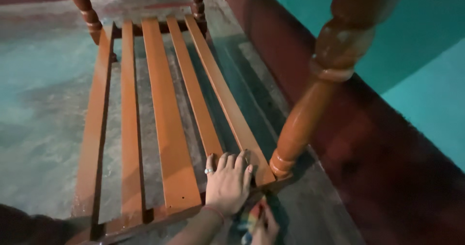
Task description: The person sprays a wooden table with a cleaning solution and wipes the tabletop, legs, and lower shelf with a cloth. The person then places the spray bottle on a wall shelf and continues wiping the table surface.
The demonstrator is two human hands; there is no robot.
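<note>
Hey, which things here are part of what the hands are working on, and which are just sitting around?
In hand:
left hand flat on the two right-hand slats
right hand holding a multicoloured object
turned leg beside them

Just around:
far legs
concrete floor
dark red wall base

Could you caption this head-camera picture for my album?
Left hand pressed flat on orange wooden slats of a bed frame; right hand grips a multicoloured cloth.

Slats (167, 124): wood — orange-brown varnish, smooth, slight sheen.
Turned post (319, 85): wood, glossy.
Floor (43, 109): bare cement — matt, rough, patchy.
Ring (209, 171): shiny metal.
Wall (426, 80): teal paint, matt.
</note>
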